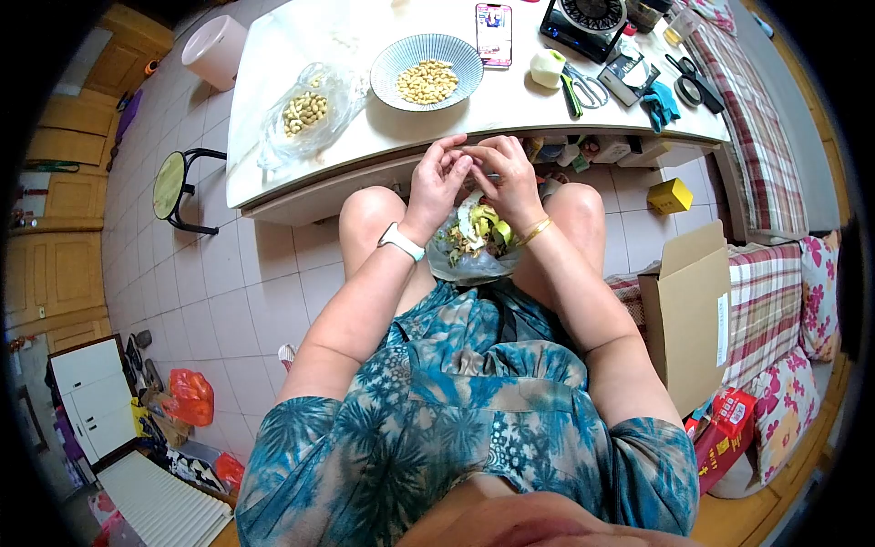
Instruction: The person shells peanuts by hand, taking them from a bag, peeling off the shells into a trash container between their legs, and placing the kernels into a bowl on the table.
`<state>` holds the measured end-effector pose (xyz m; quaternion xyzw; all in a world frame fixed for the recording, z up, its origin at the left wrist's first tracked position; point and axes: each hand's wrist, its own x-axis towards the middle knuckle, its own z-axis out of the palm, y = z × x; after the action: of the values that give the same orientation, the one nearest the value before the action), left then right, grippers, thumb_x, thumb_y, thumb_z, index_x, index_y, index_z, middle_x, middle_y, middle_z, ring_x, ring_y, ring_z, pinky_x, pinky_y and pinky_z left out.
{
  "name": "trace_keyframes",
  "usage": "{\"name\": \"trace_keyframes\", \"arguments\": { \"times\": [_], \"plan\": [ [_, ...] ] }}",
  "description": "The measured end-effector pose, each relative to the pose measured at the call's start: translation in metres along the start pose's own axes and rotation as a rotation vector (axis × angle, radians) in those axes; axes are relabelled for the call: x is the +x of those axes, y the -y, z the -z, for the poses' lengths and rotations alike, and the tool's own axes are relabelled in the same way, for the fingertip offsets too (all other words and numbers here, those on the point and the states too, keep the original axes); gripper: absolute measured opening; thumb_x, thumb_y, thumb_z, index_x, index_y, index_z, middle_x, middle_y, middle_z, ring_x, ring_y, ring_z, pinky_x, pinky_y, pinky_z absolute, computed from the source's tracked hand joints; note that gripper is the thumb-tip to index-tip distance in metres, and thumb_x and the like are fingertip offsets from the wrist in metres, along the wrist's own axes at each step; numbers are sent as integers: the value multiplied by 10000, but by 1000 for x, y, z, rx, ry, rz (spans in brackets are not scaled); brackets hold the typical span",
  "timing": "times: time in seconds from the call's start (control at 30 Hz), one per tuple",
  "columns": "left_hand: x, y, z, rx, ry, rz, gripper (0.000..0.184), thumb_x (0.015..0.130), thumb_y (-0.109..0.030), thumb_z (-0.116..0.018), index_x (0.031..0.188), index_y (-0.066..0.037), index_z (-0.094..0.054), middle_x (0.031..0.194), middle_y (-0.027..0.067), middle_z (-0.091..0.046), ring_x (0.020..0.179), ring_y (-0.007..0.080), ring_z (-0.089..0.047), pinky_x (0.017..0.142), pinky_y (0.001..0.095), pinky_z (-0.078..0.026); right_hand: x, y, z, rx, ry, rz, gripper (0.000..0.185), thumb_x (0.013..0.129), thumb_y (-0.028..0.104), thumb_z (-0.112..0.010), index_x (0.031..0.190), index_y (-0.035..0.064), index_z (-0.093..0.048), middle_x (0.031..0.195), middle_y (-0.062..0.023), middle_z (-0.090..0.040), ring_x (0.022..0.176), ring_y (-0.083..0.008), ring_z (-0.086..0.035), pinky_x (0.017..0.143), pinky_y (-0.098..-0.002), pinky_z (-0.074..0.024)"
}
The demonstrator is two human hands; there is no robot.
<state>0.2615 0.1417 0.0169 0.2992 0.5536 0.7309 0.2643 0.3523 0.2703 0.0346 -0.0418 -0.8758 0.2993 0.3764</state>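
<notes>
My left hand (439, 187) and my right hand (509, 177) meet in front of the table edge, fingertips pinched together. Whatever they hold is too small and hidden to name. Below them, between my knees, an open plastic bag (474, 267) contains green and yellow peelings and brownish scraps (483, 228). On the table ahead stands a striped bowl (387, 68) with pale, nut-like kernels (428, 82) in it. Left of the bowl lies a clear plastic bag (342, 91) with more pale nut-like pieces (305, 111).
The white table (251, 118) also carries a phone (494, 36), a peeled pale fruit (547, 67), scissors (591, 89), a green-handled tool (571, 97) and a teal cloth (660, 106). A stool (169, 187) and pink bin (215, 50) stand left. An open cardboard box (685, 319) is at right.
</notes>
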Motion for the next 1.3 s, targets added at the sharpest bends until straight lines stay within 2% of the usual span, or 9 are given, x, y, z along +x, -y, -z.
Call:
{"name": "trace_keyframes", "arguments": {
  "times": [0.07, 0.13, 0.23, 0.43, 0.77, 0.97, 1.13, 1.3],
  "plan": [
    [0, 1, 1, 6, -6, 4, 399, 1017, -132, -623, 1359, 35, -503, 1036, 56, -663, 955, 106, -650, 842, 233, -527, 0, -2, 1, -2, 6, 5, 208, 801, 76, -757, 1005, 86, -716, 941, -78, -633, 903, -294, -607, 784, -395, -527],
    [1, 3, 1, 48, 17, -31, 402, 1034, -225, -605, 1377, -33, -520, 1100, 6, -679, 934, 43, -613, 735, 181, -464, 0, -4, 1, -5, 14, 9, 208, 800, 75, -758, 1003, 85, -716, 945, -77, -634, 904, -293, -607, 786, -395, -527],
    [0, 0, 2, 78, 30, 64, 383, 1042, -245, -589, 1361, -40, -542, 1112, 11, -677, 926, 40, -607, 731, 184, -471, 0, -4, 1, -7, 11, 20, 202, 793, 62, -757, 988, 80, -710, 946, -78, -634, 909, -293, -607, 785, -397, -526],
    [0, 3, 4, 150, 45, 50, 327, 1060, -278, -551, 1270, -39, -630, 1124, 9, -675, 915, 50, -608, 726, 199, -491, 1, -3, 3, 8, 15, 34, 167, 781, 38, -750, 928, 47, -672, 951, -86, -632, 915, -298, -603, 794, -395, -518],
    [-1, 0, 2, 124, 6, 65, 304, 1061, -248, -545, 1258, -37, -639, 1084, 10, -687, 905, 56, -628, 720, 203, -502, 0, -2, 4, 32, 30, -12, 165, 814, 65, -738, 972, 47, -693, 958, -95, -646, 918, -303, -610, 798, -399, -528],
    [2, 9, 8, 132, 46, 100, 314, 1067, -255, -526, 1257, -31, -637, 1069, 10, -685, 902, 59, -639, 726, 212, -519, 0, -5, 5, 39, 41, 12, 181, 808, 67, -745, 981, 48, -699, 948, -97, -647, 911, -301, -620, 789, -396, -532],
    [2, 7, 10, -1, 63, 227, 312, 1071, -230, -495, 1262, -29, -639, 1060, 16, -696, 908, 68, -651, 743, 218, -530, -1, -13, 4, 55, 91, -3, 186, 802, 64, -748, 980, 44, -698, 948, -96, -649, 910, -298, -625, 791, -391, -532],
    [4, 10, 13, 10, 88, 211, 305, 1065, -206, -494, 1266, -26, -637, 1065, 22, -706, 904, 75, -665, 756, 214, -534, 0, -7, 7, 61, 82, -5, 180, 811, 63, -744, 988, 54, -712, 939, -94, -649, 900, -289, -625, 785, -387, -536]
  ]
}}
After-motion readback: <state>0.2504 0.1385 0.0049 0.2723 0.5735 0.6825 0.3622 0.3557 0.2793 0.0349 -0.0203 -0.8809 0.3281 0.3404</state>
